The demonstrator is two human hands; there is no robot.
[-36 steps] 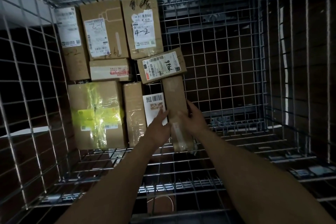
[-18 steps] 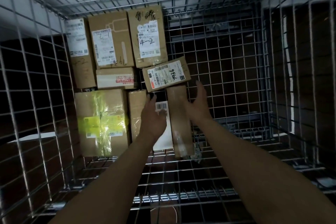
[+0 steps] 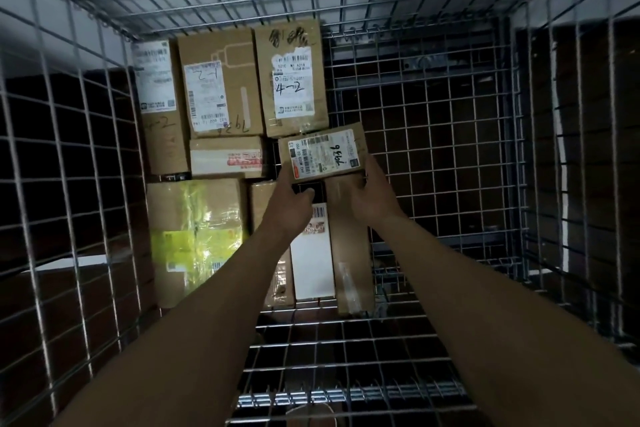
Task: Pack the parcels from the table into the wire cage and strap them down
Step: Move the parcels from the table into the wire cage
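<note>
**Two-hand grip on parcel**

Left hand (image 3: 291, 208) and right hand (image 3: 375, 194) grip the small brown cardboard parcel (image 3: 323, 156) with white label at its 9 and 3 o'clock ends. It's tilted, over the far end of a narrow brown box (image 3: 348, 253). 12 o'clock: tall brown carton marked 4-2 (image 3: 292, 80). 8 o'clock: yellow-taped carton (image 3: 197, 236). All inside the grey wire cage (image 3: 518, 149).

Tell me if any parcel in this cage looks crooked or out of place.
Yes. The small parcel, held between the left hand and right hand, sits tilted, at an angle to the other parcels, which lie in straight rows.
</note>
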